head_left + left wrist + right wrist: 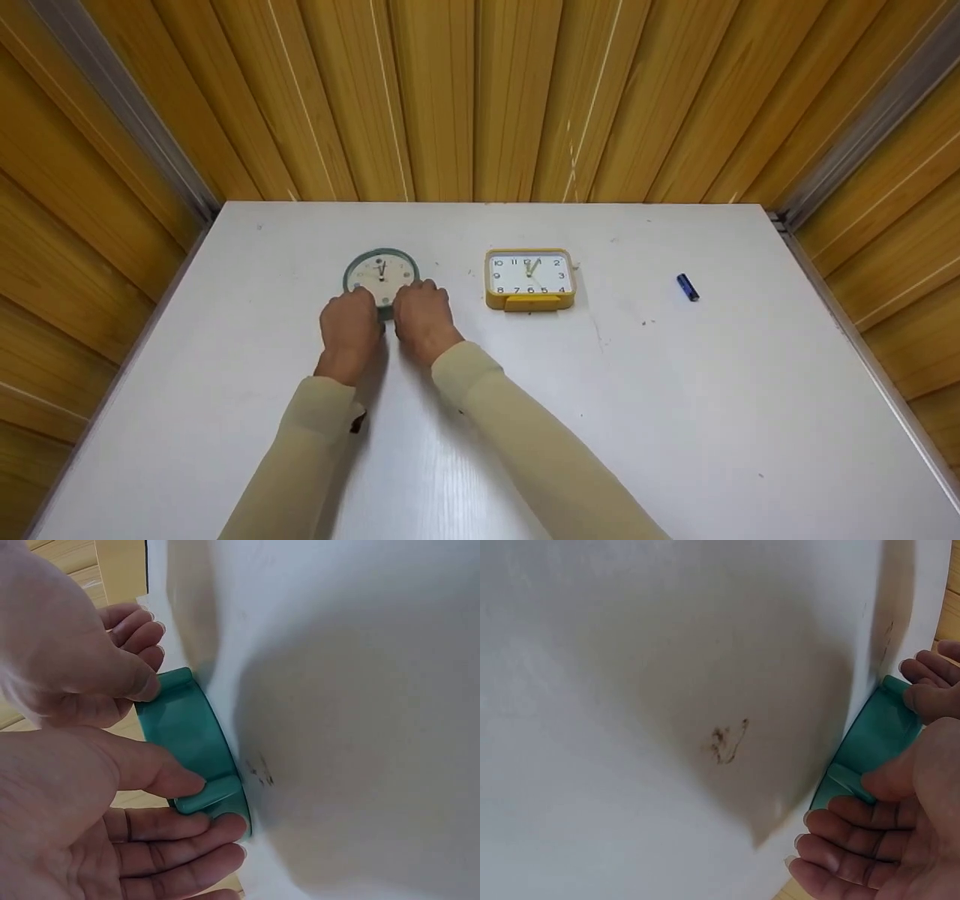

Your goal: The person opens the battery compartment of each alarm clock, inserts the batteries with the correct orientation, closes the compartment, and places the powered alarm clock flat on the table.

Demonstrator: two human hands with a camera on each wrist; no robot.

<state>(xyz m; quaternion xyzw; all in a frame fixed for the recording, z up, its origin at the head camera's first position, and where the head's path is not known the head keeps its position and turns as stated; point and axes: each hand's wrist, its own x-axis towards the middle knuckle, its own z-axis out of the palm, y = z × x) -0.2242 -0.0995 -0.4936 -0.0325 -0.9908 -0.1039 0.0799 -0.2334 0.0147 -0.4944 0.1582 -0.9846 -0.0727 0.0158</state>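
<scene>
A round clock (pixel 384 289) with a green rim and pale dial is at the left of the white table, its face toward the head camera. My left hand (pixel 350 330) grips the lower left of its rim, and my right hand (pixel 424 319) grips the lower right. In the left wrist view, the left thumb presses a small foot on the green underside (pixel 184 727), with fingers along the side. The right wrist view shows the right thumb on the other foot (pixel 849 781). Whether the clock touches the table is hard to tell.
Right of the round clock stands a yellow rectangular clock (pixel 529 301) with a white dial. A blue battery (pixel 687 287) lies farther right on the white table (pixel 675 412). Wood-patterned panels (pixel 435 97) rise behind the table and along both sides.
</scene>
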